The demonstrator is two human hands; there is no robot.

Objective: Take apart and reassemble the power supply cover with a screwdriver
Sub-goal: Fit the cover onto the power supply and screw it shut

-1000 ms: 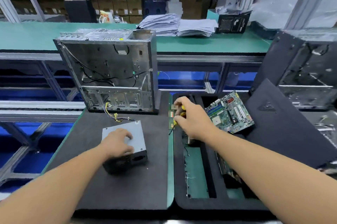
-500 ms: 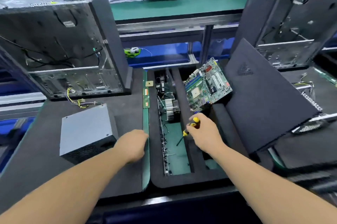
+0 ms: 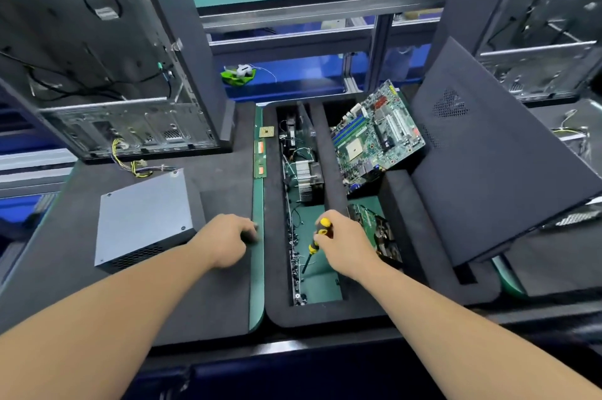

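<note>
The grey metal power supply (image 3: 145, 215) lies on the dark foam mat (image 3: 208, 295) at the left, its vented side facing me and its cable bundle (image 3: 140, 168) leading to the back. My left hand (image 3: 226, 241) rests on the mat just right of the power supply, fingers curled, holding nothing. My right hand (image 3: 345, 243) grips a yellow-and-black screwdriver (image 3: 314, 243) over the foam tray (image 3: 365, 311), tip pointing down and towards me.
An open computer case (image 3: 107, 73) stands behind the power supply. The tray holds a heatsink (image 3: 308, 181), small loose parts and a tilted motherboard (image 3: 374, 135). A dark side panel (image 3: 501, 165) leans at the right, with another case (image 3: 540, 18) behind it.
My left hand left the power supply and moved right onto the mat. My right hand lifted the screwdriver from the tray's far end and brought it nearer. The view tilted downward.
</note>
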